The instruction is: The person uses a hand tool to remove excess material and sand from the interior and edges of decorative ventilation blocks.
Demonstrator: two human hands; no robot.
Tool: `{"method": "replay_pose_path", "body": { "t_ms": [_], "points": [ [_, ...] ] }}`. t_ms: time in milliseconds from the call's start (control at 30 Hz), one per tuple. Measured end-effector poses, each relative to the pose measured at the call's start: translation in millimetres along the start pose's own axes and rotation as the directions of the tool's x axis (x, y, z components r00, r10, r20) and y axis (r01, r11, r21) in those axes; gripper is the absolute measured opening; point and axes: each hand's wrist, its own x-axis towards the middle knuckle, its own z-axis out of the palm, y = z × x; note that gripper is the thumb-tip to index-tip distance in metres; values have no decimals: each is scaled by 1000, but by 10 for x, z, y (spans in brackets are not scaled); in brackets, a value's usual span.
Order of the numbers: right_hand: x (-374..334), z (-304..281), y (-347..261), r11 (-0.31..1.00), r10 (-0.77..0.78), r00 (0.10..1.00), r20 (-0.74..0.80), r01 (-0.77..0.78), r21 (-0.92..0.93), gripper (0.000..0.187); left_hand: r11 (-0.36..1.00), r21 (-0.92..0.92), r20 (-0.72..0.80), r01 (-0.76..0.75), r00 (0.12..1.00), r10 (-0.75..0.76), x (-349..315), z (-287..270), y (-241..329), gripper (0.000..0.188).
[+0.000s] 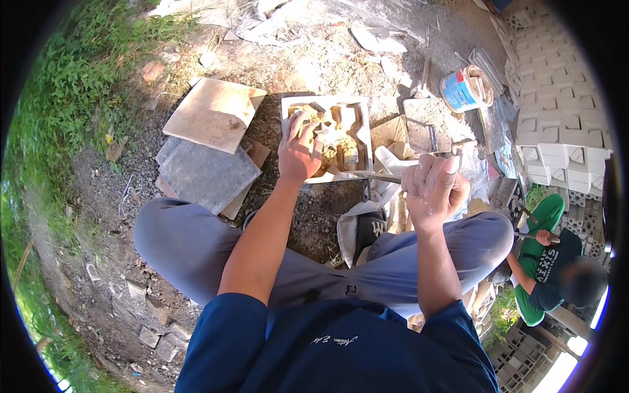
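Observation:
In front of me lies a square white cast block (364,118) with shaped hollows holding clumps of yellowish-brown material. My left hand (301,154) rests on its left rim, fingers spread and reaching over the nearest hollow. To the right, my right hand (436,188) is closed round a thin, narrow tool (383,176). The tool points left, and its pale tip meets the block's near right corner. Its exact kind is not clear, and my fist hides the grip end. Pale smears show on my right hand.
Flat tiles (213,114) lie stacked left of the block. A blue and white bucket (460,90) stands at the far right. Patterned pale blocks (557,111) are stacked along the right. A co-worker in green trousers (547,223) sits at right, holding a tool. Green plants (78,78) grow at left.

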Motion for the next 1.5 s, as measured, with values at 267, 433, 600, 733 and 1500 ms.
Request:
{"method": "replay_pose_path", "body": {
  "t_ms": [267,433,600,733,1500],
  "points": [
    [-23,-92,-47,999,-11,1000,-24,12,35,49,998,-51,16,29,999,-28,53,-27,38,39],
    [11,-71,-67,998,-64,997,-37,64,7,50,999,-44,24,24,999,-22,67,-34,16,38],
    [-31,-159,319,993,24,999,-42,-28,-112,50,1000,-14,12,-11,1000,11,50,1,-21,38],
    [48,26,-10,1000,26,990,-140,-23,19,50,999,-48,27,-6,1000,8,28,-22,-15,41],
    [218,31,87,903,-58,994,-97,11,-429,42,997,-67,19,-50,999,51,64,27,-2,35]
  ]
}}
